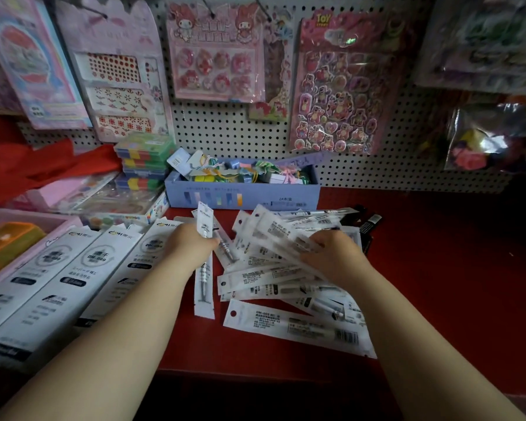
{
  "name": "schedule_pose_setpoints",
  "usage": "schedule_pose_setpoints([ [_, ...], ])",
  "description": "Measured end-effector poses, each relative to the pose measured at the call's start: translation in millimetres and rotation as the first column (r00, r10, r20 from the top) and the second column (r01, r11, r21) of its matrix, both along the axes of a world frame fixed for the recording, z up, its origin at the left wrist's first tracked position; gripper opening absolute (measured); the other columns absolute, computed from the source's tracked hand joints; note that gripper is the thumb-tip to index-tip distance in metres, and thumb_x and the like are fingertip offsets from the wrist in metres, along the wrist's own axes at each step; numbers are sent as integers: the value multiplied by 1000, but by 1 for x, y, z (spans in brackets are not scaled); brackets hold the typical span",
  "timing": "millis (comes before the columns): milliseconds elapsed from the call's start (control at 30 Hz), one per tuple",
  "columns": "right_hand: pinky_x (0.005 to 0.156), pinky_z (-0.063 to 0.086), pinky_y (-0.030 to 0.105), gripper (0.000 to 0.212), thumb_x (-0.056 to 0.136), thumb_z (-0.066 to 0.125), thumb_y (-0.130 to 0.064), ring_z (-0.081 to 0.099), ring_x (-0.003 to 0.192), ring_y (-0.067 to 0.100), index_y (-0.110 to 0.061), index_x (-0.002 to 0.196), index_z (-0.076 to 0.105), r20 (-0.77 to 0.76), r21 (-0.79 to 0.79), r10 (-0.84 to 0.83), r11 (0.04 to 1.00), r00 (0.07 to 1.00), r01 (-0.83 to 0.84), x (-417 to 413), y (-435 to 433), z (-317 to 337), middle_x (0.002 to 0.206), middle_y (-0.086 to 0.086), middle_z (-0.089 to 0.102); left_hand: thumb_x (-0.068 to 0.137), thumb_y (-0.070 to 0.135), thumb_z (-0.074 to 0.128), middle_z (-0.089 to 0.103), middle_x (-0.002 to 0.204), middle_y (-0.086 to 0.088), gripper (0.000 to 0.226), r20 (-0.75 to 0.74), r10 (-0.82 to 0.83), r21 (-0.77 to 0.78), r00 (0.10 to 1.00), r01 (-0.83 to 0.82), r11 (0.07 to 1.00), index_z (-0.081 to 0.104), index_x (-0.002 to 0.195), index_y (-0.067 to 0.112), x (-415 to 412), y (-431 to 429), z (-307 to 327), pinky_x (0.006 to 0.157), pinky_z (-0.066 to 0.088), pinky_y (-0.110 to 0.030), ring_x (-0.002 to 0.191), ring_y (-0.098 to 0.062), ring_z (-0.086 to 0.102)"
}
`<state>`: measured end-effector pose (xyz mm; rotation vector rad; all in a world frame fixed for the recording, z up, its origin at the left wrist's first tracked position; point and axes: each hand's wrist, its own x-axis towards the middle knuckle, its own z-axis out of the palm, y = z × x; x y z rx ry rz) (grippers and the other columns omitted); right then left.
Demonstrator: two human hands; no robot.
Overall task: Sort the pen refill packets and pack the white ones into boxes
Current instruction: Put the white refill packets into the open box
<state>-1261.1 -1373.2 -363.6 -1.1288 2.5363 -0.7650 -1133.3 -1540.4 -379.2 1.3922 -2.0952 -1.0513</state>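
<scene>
A loose heap of white pen refill packets covers the middle of the red shelf. My left hand grips one white packet that stands up above my fingers, and another white packet lies below it. My right hand rests on the heap with its fingers curled around several packets. A few black packets lie at the heap's far right edge. Three long white boxes lie side by side to the left.
A blue box of small stationery stands behind the heap against the pegboard, where sticker sheets hang. Pink trays and stacked coloured cases fill the left. Bare red shelf lies to the right.
</scene>
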Motion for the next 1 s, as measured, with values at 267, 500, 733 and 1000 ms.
schedule_pose_setpoints([
  [267,48,19,26,38,87,56,-14,26,47,14,-15,56,33,108,-163,-133,975,985,150,-8,34,-5,52,0,32,78,38,66,43,138,-20,76,302,0,-170,953,53,984,32,135,1,-31,7,-10,100,37,-40,128,-36,37],
  [500,49,19,28,39,88,55,-20,26,49,14,-20,59,29,4,-164,-28,986,1000,28,1,40,-11,55,-2,31,75,25,71,48,133,-17,71,187,-20,-111,982,41,993,35,134,8,-30,5,-15,103,38,-41,128,-34,38],
  [733,92,22,29,34,88,53,-34,34,121,20,-17,118,53,-336,73,152,988,929,-136,17,32,-9,128,-5,52,76,7,68,42,136,-19,68,263,5,-128,965,29,991,33,134,9,-25,3,-11,100,38,-42,125,-37,41],
  [1000,104,20,33,35,86,55,-34,37,121,18,-19,117,51,-352,188,214,970,911,-155,10,35,-14,127,-5,48,72,1,70,57,124,-16,57,-139,67,77,988,-56,995,46,123,3,-15,-3,-8,82,42,-32,111,-31,55],
])
